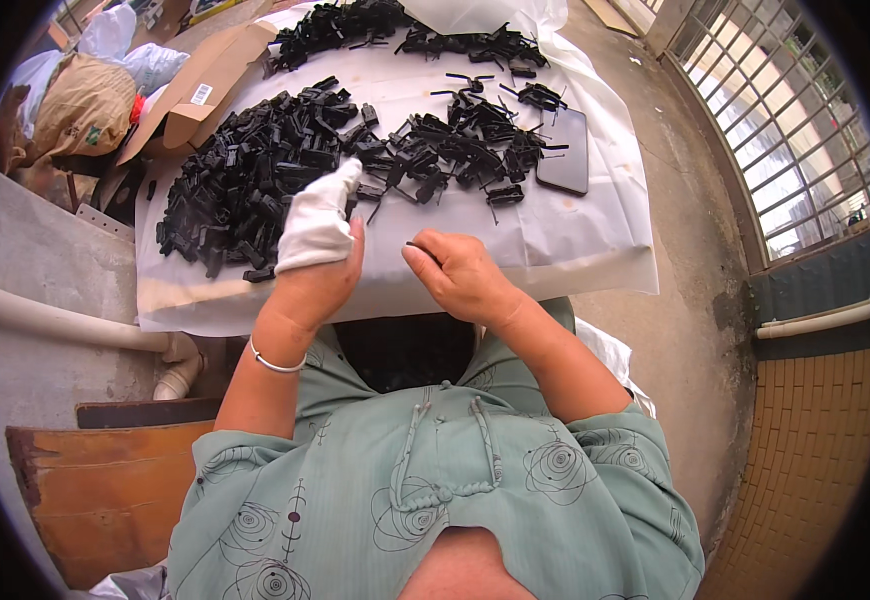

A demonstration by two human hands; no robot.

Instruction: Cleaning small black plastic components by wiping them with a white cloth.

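My left hand [320, 235] wears a white cloth glove over its fingers, with the thumb bare. The fingers stretch toward the middle of the table and the thumb stands apart from them; I see nothing held. It is at the right edge of a large heap of small black plastic parts [255, 165]. My right hand [463, 272], bare, is closed near the table's front edge. A thin, dark end of a small black part [415, 245] shows at its curled index finger; most of it is hidden. Ahead lies a looser group of black parts with thin prongs [465, 140].
White sheeting [395, 270] covers the table. A dark smartphone [563, 152] lies at the right, touching some prongs. More black parts [340, 30] line the far side. An opened cardboard box [205, 90] and bags [85, 100] stand at the left. A barred window [775, 110] is at the right.
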